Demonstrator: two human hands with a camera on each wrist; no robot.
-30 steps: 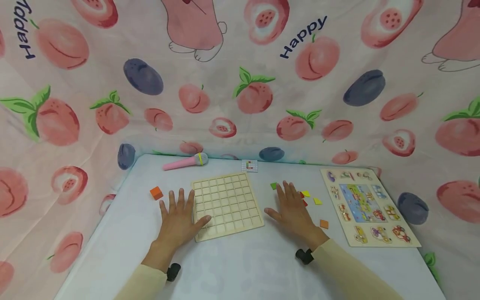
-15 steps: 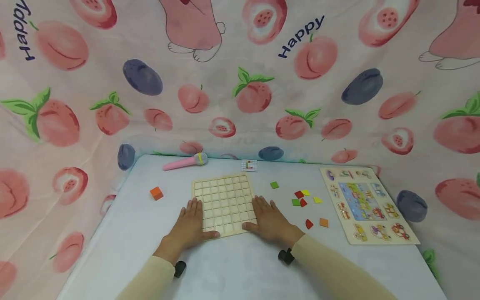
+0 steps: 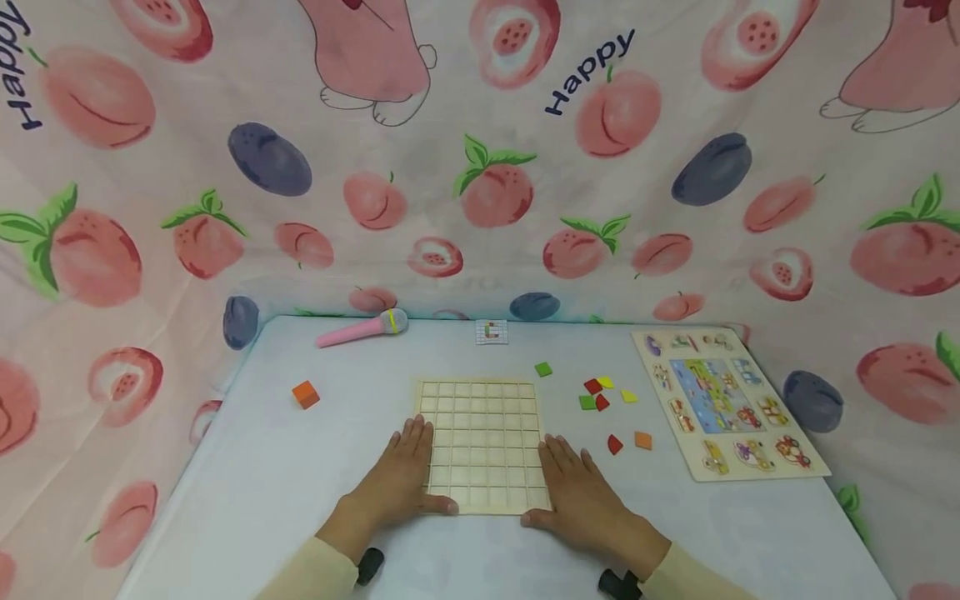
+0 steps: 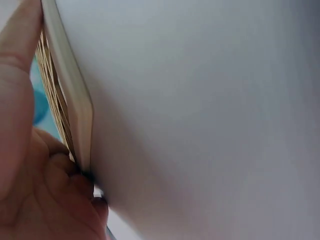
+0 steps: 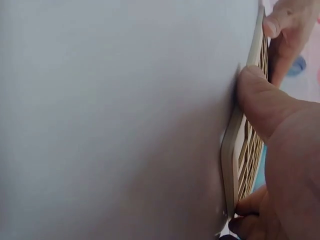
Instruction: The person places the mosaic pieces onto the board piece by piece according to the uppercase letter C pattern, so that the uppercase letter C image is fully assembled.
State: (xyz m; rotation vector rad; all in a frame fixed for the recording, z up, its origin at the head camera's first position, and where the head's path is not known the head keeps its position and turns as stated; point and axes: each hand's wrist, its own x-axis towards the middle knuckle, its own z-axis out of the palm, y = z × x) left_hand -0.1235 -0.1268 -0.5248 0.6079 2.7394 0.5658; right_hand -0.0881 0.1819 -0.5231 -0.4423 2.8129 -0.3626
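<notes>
On the pale desk [image 3: 247,483] a wooden grid board [image 3: 483,442] lies near the front edge, the left hand [image 3: 401,479] and right hand [image 3: 581,496] flat against its two sides, thumbs at its near corners, coloured tiles [image 3: 603,400] scattered toward the right edge

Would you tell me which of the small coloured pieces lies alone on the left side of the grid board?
The orange cube; every other piece lies right of the grid board.
</notes>
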